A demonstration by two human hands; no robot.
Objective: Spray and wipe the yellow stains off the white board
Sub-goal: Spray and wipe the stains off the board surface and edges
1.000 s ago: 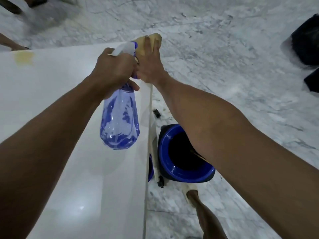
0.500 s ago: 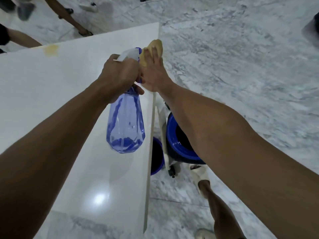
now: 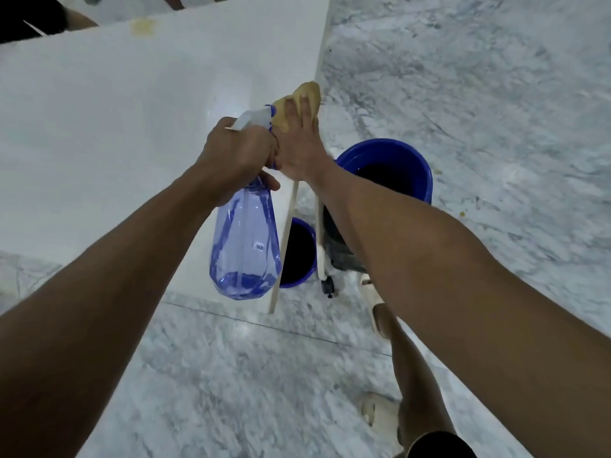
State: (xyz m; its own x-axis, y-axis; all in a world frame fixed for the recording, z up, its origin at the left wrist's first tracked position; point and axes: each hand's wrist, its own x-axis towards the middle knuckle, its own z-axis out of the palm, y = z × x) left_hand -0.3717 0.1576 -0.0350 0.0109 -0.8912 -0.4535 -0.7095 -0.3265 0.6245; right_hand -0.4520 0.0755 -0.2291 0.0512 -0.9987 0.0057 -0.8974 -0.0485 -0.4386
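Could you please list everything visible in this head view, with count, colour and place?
white board: one, white, upper left
yellow stain: one, yellow, far edge of board
spray bottle: one, clear blue, white nozzle, over the board's near right corner
cloth: one, yellow, at board's right edge
buckets: two, blue; large right of board, small below its edge
marble floor: grey-white, all around
left hand: grip on bottle
right hand: flat on cloth
legs, pale sandals: bottom right
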